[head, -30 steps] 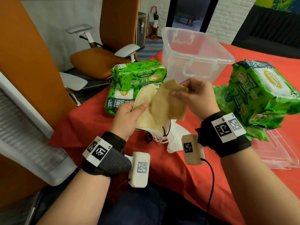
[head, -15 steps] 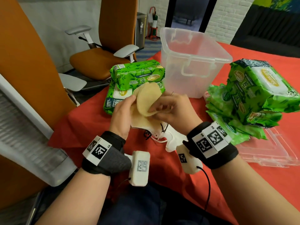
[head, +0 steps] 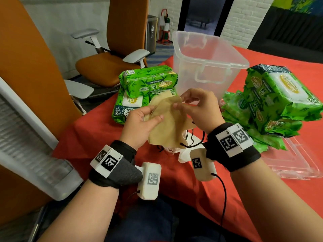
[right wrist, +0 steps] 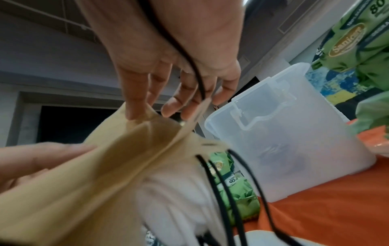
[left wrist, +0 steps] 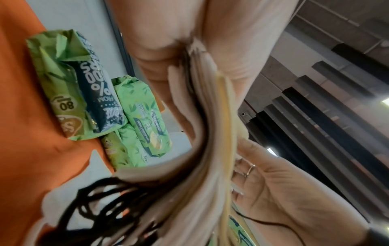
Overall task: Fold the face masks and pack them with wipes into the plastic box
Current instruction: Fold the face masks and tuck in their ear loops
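Note:
My left hand (head: 154,113) grips a stack of beige face masks (head: 166,124) above the red table, thumb on the front, fingers behind. My right hand (head: 178,101) pinches the upper right edge of the front mask between thumb and forefinger. Black ear loops (head: 190,137) hang under the stack. In the left wrist view the layered mask edges (left wrist: 210,133) fill the middle. In the right wrist view a beige mask (right wrist: 126,158) meets my fingertips (right wrist: 134,111) and a black loop crosses the palm. The clear plastic box (head: 206,67) stands open just beyond the hands.
Green wipe packs are stacked at the left (head: 148,81) and piled at the right (head: 276,98). The clear box lid (head: 297,163) lies at the right near edge. White masks (head: 183,153) lie on the red cloth (head: 97,133). An orange chair (head: 108,67) stands left.
The right hand brought a lifted mask down onto the left hand's stack, then drew back to the right and now pinches the front mask's top edge. The left hand stayed in place.

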`<state>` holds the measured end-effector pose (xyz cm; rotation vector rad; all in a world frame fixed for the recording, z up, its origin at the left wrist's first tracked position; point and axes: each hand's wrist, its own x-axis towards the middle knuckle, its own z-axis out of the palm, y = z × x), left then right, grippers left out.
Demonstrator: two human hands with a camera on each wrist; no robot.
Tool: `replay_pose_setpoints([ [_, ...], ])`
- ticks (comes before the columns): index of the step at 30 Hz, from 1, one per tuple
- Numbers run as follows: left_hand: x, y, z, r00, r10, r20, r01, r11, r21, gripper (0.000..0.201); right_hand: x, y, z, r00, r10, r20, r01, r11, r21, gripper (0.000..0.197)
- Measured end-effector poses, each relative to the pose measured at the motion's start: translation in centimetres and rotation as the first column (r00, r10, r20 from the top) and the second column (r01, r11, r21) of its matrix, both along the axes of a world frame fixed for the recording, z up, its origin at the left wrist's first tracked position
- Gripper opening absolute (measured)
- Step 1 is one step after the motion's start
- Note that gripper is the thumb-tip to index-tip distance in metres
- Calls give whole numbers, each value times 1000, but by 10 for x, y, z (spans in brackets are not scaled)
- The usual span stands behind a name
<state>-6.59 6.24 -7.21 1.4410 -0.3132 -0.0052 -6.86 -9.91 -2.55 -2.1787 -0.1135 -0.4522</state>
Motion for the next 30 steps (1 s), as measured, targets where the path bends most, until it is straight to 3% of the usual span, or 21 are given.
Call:
replay_pose_setpoints([
  [6, -1, -1, -3, 999, -52, 1, 52, 999, 12, 22, 0, 0, 4, 993, 104, -51, -98, 988, 118, 24],
  [12, -2, -1, -2, 996, -87, 26, 86, 996, 19, 30, 4, 3, 6, 990, 113, -79, -100, 983, 155, 29],
  [16, -2, 1, -1, 988, -61, 145, 55, 997, 45, 61, 9, 3, 2, 987, 87, -132, -78, 994, 77, 32],
  [21, 0, 4, -4, 984, -10, 176, 1, 999, 49, 79, -5, 7, 4, 993, 58, 103, -59, 998, 15, 21],
  [23, 1, 3, -5, 985, 16, 174, -24, 999, 46, 72, -9, 10, 3, 988, 104, 111, -104, 995, -4, 18],
  [25, 1, 3, -4, 991, 21, 135, -24, 999, 25, 56, -8, 10, 0, 993, 113, 27, -108, 983, -150, 12],
  [27, 1, 3, -4, 991, 35, 129, -43, 997, 59, 41, -4, 9, -4, 994, 79, -78, -99, 949, -298, 22],
  [30, -2, 3, -2, 997, 27, 66, -29, 999, 31, 27, -2, 9, -8, 993, 78, -91, -100, 957, -271, 37],
])
